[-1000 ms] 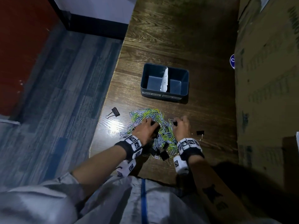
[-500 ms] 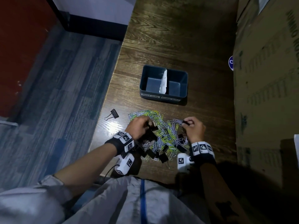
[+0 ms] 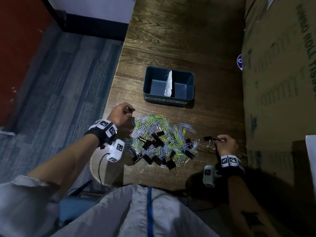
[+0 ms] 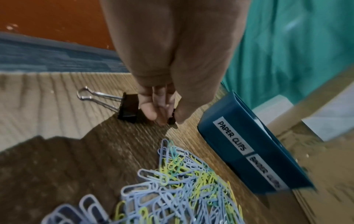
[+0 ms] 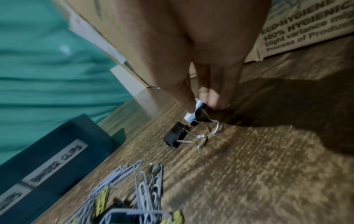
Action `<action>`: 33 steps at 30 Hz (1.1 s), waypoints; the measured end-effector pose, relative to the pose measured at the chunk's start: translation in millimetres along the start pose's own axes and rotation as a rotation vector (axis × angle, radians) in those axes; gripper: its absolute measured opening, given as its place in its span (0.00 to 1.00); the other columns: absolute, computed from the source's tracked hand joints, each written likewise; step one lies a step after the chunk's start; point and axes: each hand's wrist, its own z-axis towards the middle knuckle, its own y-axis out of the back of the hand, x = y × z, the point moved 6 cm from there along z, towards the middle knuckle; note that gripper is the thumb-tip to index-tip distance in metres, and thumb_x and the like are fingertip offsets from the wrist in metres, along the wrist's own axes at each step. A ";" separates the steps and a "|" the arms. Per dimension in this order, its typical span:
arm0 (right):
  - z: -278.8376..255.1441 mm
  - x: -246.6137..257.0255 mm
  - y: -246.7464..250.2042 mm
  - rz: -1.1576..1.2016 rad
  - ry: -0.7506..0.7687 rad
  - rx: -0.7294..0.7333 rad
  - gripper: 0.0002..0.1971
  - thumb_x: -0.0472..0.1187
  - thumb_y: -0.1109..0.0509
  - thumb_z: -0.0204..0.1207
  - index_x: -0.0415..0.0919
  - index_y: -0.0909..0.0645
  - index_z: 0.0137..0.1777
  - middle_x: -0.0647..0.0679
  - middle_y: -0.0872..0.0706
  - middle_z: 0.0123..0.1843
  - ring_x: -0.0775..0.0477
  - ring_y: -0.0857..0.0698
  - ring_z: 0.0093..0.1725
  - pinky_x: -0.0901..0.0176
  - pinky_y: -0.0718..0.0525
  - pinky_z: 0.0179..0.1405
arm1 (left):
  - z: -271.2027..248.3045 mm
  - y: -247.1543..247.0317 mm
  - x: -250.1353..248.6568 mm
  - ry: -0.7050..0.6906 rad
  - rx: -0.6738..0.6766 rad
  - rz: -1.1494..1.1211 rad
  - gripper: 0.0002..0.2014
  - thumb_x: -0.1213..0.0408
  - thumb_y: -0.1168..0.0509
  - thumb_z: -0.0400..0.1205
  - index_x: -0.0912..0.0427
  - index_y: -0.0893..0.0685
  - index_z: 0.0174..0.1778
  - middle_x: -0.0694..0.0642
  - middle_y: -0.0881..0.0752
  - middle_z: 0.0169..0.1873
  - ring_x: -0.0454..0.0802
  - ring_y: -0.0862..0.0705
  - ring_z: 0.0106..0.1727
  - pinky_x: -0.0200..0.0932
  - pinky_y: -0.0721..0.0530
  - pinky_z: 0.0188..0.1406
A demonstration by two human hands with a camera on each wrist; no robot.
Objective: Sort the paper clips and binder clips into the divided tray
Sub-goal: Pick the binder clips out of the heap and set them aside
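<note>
A heap of blue and yellow paper clips [image 3: 159,132] mixed with black binder clips [image 3: 154,159] lies on the wooden table in front of the dark blue divided tray [image 3: 148,86]. The tray has a white paper divider [image 3: 169,85], and both of its compartments look empty. My left hand [image 3: 130,111] is left of the heap and pinches a small black binder clip [image 4: 171,119]. Another binder clip [image 4: 128,106] lies beside its fingers. My right hand [image 3: 218,140], right of the heap, pinches a binder clip [image 5: 199,112]. A loose binder clip [image 5: 175,134] lies next to it.
Large cardboard boxes [image 3: 280,82] stand along the table's right side, close to my right hand. The table's left edge [image 3: 112,96] drops to blue-grey floor just beyond my left hand. The tray's front bears labels [image 4: 231,135] for paper clips and binder clips.
Both hands have left the middle of the heap. The left went out to the lone binder clip at the left, the right moved right with a binder clip.
</note>
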 end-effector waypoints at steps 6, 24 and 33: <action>-34.9 24.2 -10.4 -0.109 0.270 -0.036 0.11 0.30 0.24 0.74 0.39 0.12 0.55 0.37 0.17 0.58 0.37 0.18 0.57 0.55 0.22 0.53 | -36.5 -33.0 -21.7 -0.303 0.028 0.475 0.20 0.61 0.33 0.82 0.54 0.26 0.70 0.57 0.25 0.64 0.53 0.18 0.57 0.51 0.16 0.59; -80.9 61.7 -87.9 -0.354 0.455 0.331 0.19 0.29 0.20 0.68 0.50 0.22 0.48 0.49 0.16 0.58 0.47 0.15 0.49 0.48 0.11 0.48 | -72.7 -124.2 -36.1 -0.561 0.212 0.572 0.16 0.40 0.38 0.80 0.46 0.28 0.54 0.55 0.16 0.54 0.56 0.11 0.46 0.55 0.10 0.44; -85.0 76.0 -57.6 -0.102 0.400 0.331 0.14 0.26 0.20 0.67 0.46 0.15 0.42 0.53 0.18 0.48 0.51 0.15 0.48 0.56 0.14 0.50 | -59.6 -100.5 -27.6 -0.400 0.163 0.236 0.19 0.68 0.28 0.77 0.52 0.25 0.61 0.53 0.21 0.61 0.54 0.19 0.58 0.51 0.18 0.58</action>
